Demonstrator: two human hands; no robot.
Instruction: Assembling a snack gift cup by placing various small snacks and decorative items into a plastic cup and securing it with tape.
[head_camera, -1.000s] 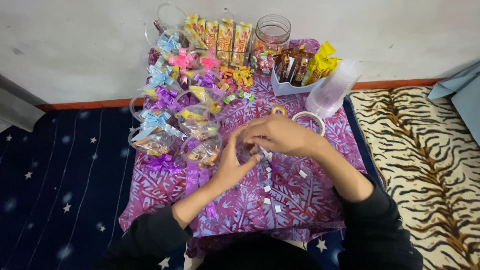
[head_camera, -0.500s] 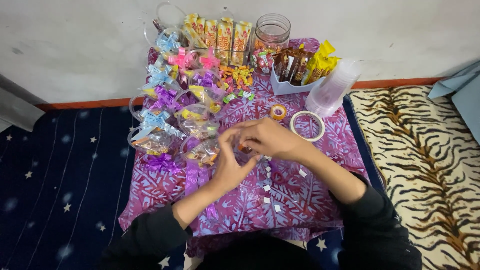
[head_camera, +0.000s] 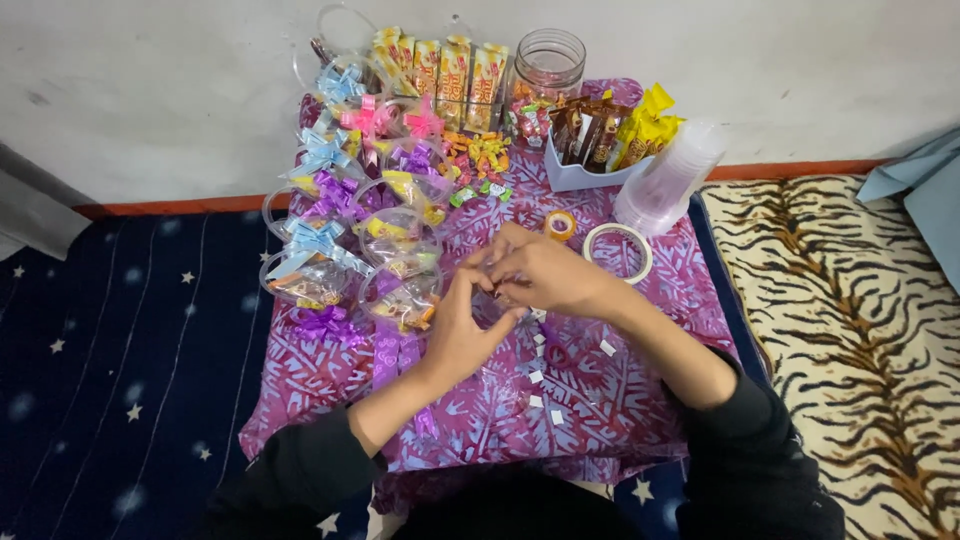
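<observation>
My left hand (head_camera: 462, 325) and my right hand (head_camera: 548, 275) meet over the middle of a purple patterned cloth (head_camera: 620, 400). Their fingertips are pinched together, and whatever is between them is too small to make out. Just left of the hands stands a clear plastic cup of wrapped snacks (head_camera: 405, 297), apart from my fingers. Several small white pieces (head_camera: 540, 377) lie on the cloth below the hands. A white tape ring (head_camera: 618, 250) and a small yellow tape roll (head_camera: 560, 224) lie just beyond my right hand.
More filled clear cups with ribbon bows (head_camera: 320, 245) crowd the left side. At the back stand snack boxes (head_camera: 440, 65), a glass jar (head_camera: 548, 62) and a white tray of sachets (head_camera: 590, 145). A stack of clear cups (head_camera: 668, 180) lies on its side. A tiger-print rug (head_camera: 850, 330) is on the right.
Both hands have stayed joined and shifted slightly left. The tape ring, partly covered by my right hand before, now shows fully.
</observation>
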